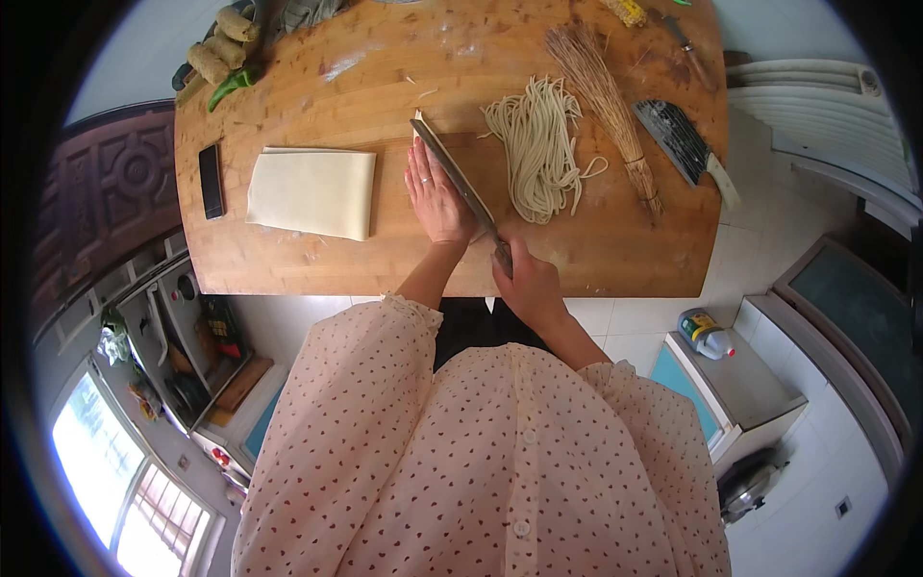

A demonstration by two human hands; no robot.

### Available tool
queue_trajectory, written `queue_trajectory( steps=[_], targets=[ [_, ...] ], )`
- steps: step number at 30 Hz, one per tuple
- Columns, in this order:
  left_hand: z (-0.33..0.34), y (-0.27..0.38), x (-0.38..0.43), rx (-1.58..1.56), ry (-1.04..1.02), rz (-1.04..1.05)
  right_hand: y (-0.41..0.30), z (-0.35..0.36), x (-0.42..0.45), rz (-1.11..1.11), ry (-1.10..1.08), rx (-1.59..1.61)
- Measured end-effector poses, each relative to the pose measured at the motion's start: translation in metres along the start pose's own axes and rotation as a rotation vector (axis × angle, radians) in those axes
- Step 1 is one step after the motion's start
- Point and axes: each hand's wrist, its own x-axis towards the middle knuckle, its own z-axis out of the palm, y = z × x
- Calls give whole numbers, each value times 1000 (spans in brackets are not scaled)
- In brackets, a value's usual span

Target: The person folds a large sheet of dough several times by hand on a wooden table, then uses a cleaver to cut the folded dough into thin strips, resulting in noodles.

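My left hand (pixel 436 191) lies flat with its fingers extended, pressed along a narrow strip of folded dough (pixel 417 117). The hand and the blade hide most of that strip. In my right hand (pixel 530 281) is the handle of a long knife (pixel 459 177), whose blade slants up and left right beside my left fingers. To the right rests a loose heap of cut noodles (pixel 537 155), one strand looping out. A folded sheet of pale dough (pixel 311 193) sits to the left, apart from both hands.
On the wooden table (pixel 404 270) are a straw brush (pixel 602 101), a cleaver (pixel 670 137) with its handle past the right edge, a small knife (pixel 690 54) and a corn cob (pixel 624 11). At left are a phone (pixel 210 182), green pepper (pixel 231 86) and brown rolls (pixel 216 54).
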Motion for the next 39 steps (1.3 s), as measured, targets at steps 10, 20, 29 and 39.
queue_trajectory(
  steps=[10,20,29,39],
  targets=[
    [9,-19,24,53,-33,4,-30,2,50,35,-8,-35],
    [10,-26,10,-20,67,54,-21,-12,-2,24,-53,-52],
    [15,-28,8,51,64,46,-9,-6,-16,14,-17,6],
    [3,-10,11,-77,6,-25,-18,12,41,-70,98,-28]
  ],
)
